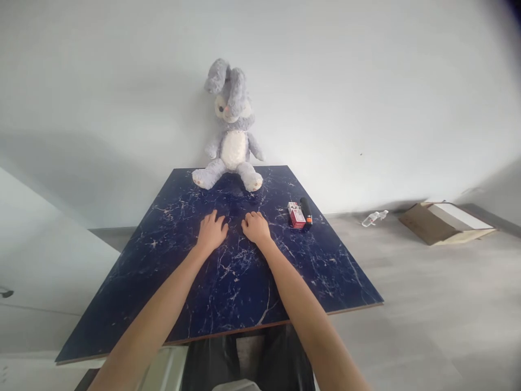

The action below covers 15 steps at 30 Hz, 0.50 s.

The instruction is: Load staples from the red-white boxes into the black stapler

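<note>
My left hand (211,232) lies palm down on the dark blue, marble-patterned tabletop (236,271), its fingers spread and nothing in it. A short gap to the right, my right hand (256,228) rests on the same surface with its fingers curled in, and no object shows in it. Beyond both hands, a grey plush rabbit (234,146) with a white belly sits upright at the far edge, against the wall. One of its long ears flops over its face. Neither hand touches it.
To the right of my right hand, a small red and white box (297,216) stands beside a black object with an orange tip (306,212). On the floor at right lie a clear plastic bottle (370,219) and an open cardboard box (439,222). A pale wall (366,108) borders the table's far side.
</note>
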Tool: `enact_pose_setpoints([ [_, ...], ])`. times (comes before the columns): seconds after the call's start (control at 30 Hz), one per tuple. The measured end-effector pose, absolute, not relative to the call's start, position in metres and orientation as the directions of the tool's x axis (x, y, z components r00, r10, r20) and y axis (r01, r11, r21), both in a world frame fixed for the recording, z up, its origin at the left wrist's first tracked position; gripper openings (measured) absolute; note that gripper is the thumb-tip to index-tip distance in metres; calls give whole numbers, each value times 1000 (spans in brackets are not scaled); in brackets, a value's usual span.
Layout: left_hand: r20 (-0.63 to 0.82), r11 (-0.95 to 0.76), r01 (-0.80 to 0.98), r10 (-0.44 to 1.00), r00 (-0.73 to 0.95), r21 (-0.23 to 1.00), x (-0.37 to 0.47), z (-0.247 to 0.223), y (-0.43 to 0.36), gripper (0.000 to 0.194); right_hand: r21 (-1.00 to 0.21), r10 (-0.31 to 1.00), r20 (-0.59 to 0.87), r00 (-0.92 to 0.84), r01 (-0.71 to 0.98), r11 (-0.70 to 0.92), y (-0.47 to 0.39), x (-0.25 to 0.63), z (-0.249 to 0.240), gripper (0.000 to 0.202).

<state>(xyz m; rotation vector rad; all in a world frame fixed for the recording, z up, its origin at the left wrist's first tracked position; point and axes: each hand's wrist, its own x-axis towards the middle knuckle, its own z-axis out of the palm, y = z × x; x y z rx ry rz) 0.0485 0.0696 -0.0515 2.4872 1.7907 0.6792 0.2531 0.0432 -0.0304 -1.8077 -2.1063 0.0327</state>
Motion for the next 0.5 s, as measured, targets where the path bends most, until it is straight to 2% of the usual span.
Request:
enact_pose_setpoints([
  [0.07, 335, -418, 876, 883, 329, 240, 54, -54, 70, 46, -245, 962, 265, -60, 961, 127, 52, 247, -31, 26],
  [0.17, 328, -467, 839, 868, 373, 281, 58, -54, 70, 46, -259, 965, 251, -77, 955, 143, 54, 251, -34, 26],
  [0.3, 315, -454, 835, 878, 360, 311, 55, -52, 69, 50, -297, 971, 222, -85, 943, 150, 53, 255, -35, 26],
  [0.4, 309, -445, 842, 883, 354, 306, 53, -51, 67, 57, -342, 964, 251, -88, 923, 174, 52, 254, -36, 35],
  [0.5, 304, -449, 846, 880, 364, 288, 54, -51, 67, 52, -347, 963, 244, -117, 916, 200, 51, 254, -36, 34],
])
